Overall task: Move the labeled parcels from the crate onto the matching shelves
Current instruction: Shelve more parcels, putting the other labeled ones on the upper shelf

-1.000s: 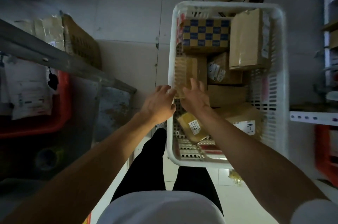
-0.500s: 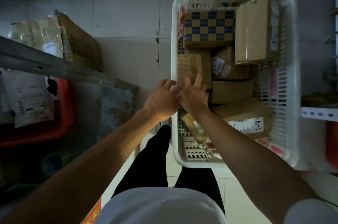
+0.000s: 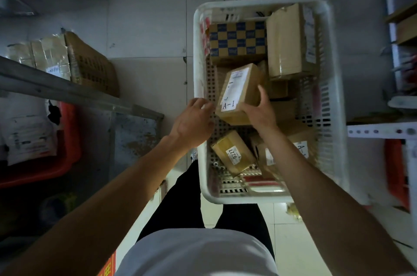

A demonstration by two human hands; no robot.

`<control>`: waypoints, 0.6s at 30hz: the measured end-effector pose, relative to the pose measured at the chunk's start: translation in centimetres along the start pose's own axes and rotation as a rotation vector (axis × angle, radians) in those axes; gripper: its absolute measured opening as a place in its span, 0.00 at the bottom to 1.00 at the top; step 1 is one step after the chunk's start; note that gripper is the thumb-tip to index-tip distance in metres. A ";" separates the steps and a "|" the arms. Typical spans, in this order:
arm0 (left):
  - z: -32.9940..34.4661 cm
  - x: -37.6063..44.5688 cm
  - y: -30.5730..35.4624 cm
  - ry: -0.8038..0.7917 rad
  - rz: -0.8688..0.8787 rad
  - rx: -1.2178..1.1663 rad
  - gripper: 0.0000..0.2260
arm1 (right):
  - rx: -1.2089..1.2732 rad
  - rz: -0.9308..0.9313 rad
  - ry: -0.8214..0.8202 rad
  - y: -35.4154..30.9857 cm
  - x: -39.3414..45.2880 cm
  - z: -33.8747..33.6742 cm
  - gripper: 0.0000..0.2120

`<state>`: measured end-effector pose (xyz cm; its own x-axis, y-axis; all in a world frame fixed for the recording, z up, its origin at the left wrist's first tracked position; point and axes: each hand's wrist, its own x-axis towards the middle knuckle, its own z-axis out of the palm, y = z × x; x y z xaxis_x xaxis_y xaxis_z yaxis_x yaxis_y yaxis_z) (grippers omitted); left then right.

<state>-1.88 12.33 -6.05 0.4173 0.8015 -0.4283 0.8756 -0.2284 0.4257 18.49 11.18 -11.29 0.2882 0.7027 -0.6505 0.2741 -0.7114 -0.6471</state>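
Parcel A-1 (image 3: 239,93) gripped by right hand (image 3: 259,113) above crowded crate (image 3: 336,104); left hand (image 3: 191,122) loose

A parcel marked A-1 (image 3: 239,93) is held tilted above the crate (image 3: 336,104), with the right grip (image 3: 259,113) against its near right edge. The left grip (image 3: 191,122) is placed just left of that parcel, over the crate's left rim. Beyond the right grip a checked box (image 3: 238,38) is lodged in the crate, with a tall carton (image 3: 291,41) to its right. Nearer than the grips, a parcel marked 0227 (image 3: 233,154) is laid on the crate bottom. Well left of the left grip, a shelf (image 3: 67,90) is set with boxes (image 3: 90,63) on it.
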 end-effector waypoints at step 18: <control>1.4 -7.6 12.6 -0.094 0.131 -0.845 0.47 | 0.364 -0.339 -0.277 5.9 -16.0 -12.4 0.48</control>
<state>6.30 2.57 1.40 0.5536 0.7398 -0.3824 0.3596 0.2018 0.9110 26.90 -4.34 0.27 -0.0255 0.9022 -0.4305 -0.0390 -0.4313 -0.9014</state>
